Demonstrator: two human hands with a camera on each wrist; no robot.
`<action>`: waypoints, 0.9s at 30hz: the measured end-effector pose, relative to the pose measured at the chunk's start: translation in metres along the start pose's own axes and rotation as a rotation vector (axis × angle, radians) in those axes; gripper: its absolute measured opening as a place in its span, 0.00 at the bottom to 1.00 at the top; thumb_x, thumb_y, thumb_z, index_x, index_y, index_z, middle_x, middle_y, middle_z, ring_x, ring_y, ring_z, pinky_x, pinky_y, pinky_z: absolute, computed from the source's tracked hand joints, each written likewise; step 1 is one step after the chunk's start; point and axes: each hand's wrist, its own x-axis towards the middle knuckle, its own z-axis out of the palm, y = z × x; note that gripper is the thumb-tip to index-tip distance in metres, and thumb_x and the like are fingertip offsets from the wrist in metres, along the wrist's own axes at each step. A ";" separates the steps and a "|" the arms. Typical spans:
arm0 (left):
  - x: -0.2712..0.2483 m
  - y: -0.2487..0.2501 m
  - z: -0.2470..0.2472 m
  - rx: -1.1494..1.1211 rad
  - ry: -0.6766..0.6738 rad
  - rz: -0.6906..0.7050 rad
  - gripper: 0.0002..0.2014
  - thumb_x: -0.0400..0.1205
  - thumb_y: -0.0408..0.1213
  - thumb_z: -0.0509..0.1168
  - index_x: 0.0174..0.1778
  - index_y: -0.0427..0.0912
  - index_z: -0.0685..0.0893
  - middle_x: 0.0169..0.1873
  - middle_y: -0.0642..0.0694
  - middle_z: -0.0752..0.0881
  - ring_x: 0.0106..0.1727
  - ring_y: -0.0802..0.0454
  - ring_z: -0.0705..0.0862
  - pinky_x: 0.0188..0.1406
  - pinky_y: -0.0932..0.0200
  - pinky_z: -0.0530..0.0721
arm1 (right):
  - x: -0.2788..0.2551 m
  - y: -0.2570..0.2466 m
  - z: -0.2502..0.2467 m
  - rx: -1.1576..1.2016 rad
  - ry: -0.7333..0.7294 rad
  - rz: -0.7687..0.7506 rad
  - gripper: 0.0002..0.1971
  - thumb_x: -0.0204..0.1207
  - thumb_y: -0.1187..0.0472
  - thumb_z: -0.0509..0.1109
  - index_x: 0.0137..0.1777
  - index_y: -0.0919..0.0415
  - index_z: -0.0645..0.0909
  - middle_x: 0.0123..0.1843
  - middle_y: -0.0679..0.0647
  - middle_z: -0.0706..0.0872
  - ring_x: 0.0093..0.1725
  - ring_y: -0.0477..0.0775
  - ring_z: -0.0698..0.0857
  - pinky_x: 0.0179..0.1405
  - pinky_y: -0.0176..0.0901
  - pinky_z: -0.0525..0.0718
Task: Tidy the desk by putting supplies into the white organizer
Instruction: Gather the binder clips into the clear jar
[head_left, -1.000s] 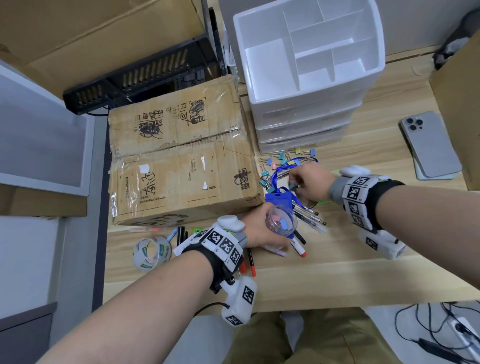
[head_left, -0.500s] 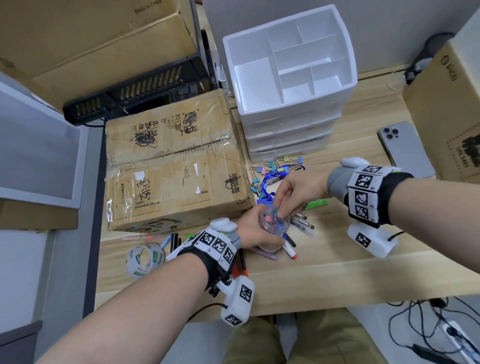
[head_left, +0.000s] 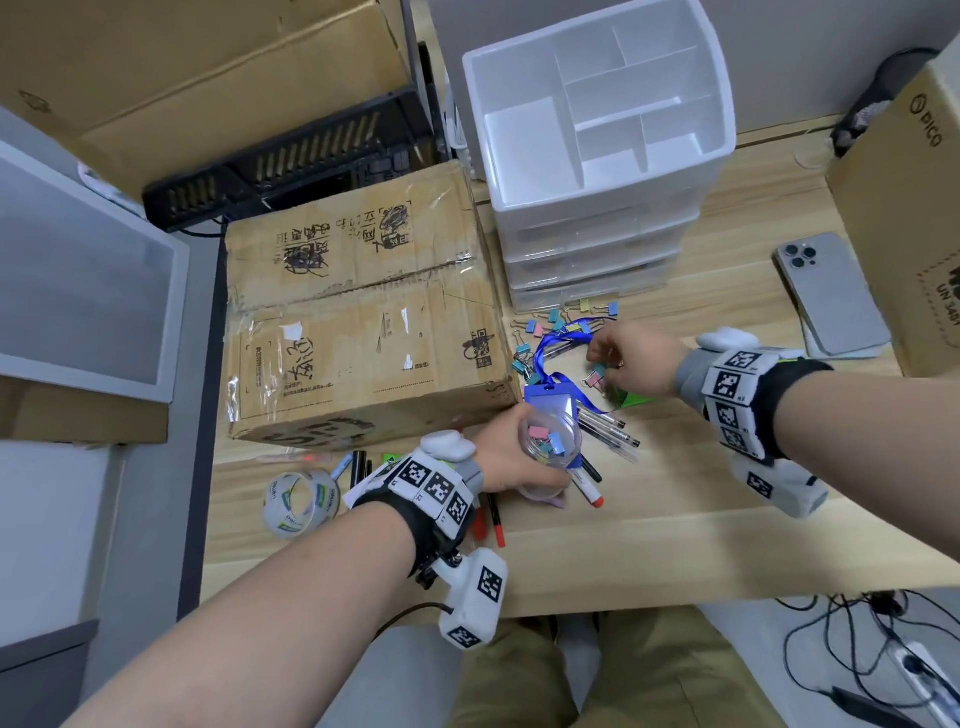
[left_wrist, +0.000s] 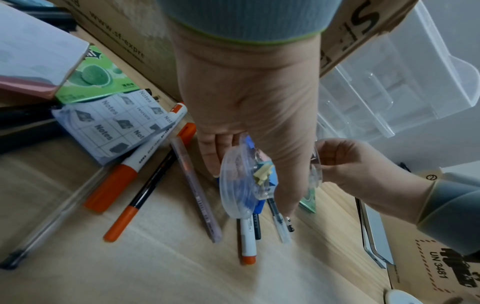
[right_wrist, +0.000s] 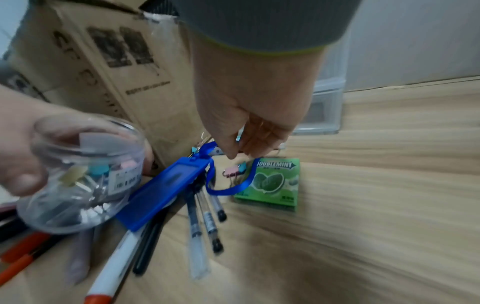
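Left hand (head_left: 506, 457) grips the clear jar (head_left: 551, 446) of clips; right hand (head_left: 631, 358), fingers bunched, reaches loose binder clips (head_left: 595, 375) mid-desk (head_left: 649, 530); whether it pinches one, I can't tell.

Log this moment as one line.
left hand: holds clear jar with binder clips | right hand: reaching to loose clips beside gum pack | organizer: top compartments empty

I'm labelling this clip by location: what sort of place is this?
Probably an office or storeroom desk: a wooden desk strewn with pens and binder clips, cardboard shipping boxes, and a white drawer organizer.
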 end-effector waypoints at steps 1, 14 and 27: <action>-0.001 -0.001 0.000 -0.009 0.004 0.003 0.31 0.62 0.42 0.85 0.59 0.45 0.81 0.53 0.51 0.85 0.56 0.54 0.84 0.52 0.59 0.84 | 0.000 -0.001 0.005 -0.079 0.012 -0.041 0.12 0.75 0.63 0.75 0.59 0.56 0.86 0.55 0.52 0.87 0.51 0.53 0.84 0.47 0.40 0.78; -0.003 -0.009 0.001 -0.081 0.025 0.002 0.28 0.64 0.35 0.85 0.56 0.46 0.81 0.49 0.54 0.88 0.46 0.65 0.84 0.40 0.75 0.80 | 0.010 -0.011 0.034 -0.299 -0.047 -0.007 0.14 0.73 0.66 0.70 0.59 0.56 0.83 0.58 0.58 0.79 0.45 0.59 0.83 0.40 0.46 0.82; -0.003 -0.002 -0.001 -0.055 0.008 0.003 0.31 0.63 0.39 0.85 0.60 0.46 0.80 0.52 0.51 0.87 0.55 0.55 0.86 0.49 0.63 0.84 | 0.001 -0.007 0.026 -0.122 -0.054 0.027 0.06 0.67 0.66 0.68 0.43 0.57 0.79 0.39 0.50 0.85 0.40 0.56 0.83 0.34 0.43 0.80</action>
